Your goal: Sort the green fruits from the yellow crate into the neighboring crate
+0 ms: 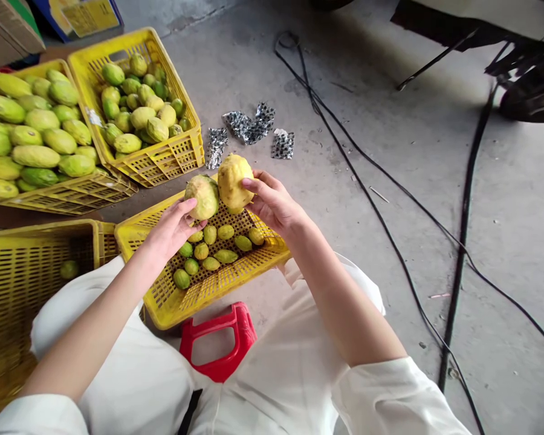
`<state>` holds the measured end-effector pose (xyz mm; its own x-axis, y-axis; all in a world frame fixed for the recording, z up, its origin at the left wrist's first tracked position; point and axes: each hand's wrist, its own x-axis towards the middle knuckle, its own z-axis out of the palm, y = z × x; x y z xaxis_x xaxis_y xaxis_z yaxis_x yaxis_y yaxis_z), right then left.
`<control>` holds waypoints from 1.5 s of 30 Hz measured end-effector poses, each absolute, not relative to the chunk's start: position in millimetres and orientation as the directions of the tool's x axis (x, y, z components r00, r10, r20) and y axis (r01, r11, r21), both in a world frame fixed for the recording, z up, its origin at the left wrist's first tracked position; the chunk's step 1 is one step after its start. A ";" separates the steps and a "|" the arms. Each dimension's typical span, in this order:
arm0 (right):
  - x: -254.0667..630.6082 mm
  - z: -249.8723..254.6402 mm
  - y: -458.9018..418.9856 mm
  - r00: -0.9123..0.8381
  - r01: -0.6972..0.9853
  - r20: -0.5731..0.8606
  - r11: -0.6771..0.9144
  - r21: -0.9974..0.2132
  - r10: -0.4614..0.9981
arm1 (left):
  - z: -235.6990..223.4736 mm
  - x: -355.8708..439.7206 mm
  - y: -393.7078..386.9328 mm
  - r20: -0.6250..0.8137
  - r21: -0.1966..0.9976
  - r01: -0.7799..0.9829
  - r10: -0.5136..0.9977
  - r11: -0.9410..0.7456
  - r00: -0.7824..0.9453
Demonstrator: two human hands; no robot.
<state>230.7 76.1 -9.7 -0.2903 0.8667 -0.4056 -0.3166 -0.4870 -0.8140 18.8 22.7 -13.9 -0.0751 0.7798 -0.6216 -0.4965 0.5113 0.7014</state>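
My left hand grips a pale green fruit from below. My right hand holds a yellow fruit right beside it, so the two fruits nearly touch. Both are held above a tilted yellow crate that has several small green fruits lying in it. I sit on a red stool with white clothing over my knees.
Two more yellow crates at upper left, one with mixed small fruit, one with large green fruit. A near-bare yellow crate at left holds one fruit. Silvery wrappers and black cables lie on the concrete floor.
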 end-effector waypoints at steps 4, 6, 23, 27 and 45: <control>234.3 -11.4 76.4 -0.278 -0.280 -0.419 -0.490 -0.825 0.864 | -14.2 18.9 23.0 -0.598 0.722 -0.481 0.799 0.498 -0.069; 235.1 -14.3 76.8 -0.268 -0.264 -0.420 -0.485 -0.834 0.867 | -13.2 18.8 23.5 -0.582 0.739 -0.465 0.809 0.488 -0.076; 232.3 -15.3 76.1 -0.304 -0.272 -0.411 -0.492 -0.827 0.859 | -16.5 13.7 24.9 -0.618 0.720 -0.450 0.783 0.527 -0.072; 233.9 -17.2 76.1 -0.290 -0.286 -0.431 -0.507 -0.813 0.854 | -17.0 12.9 25.9 -0.610 0.728 -0.450 0.788 0.517 -0.082; 232.9 -20.5 80.4 -0.310 -0.343 -0.407 -0.501 -0.795 0.859 | -15.2 6.7 28.9 -0.558 0.735 -0.496 0.828 0.462 -0.056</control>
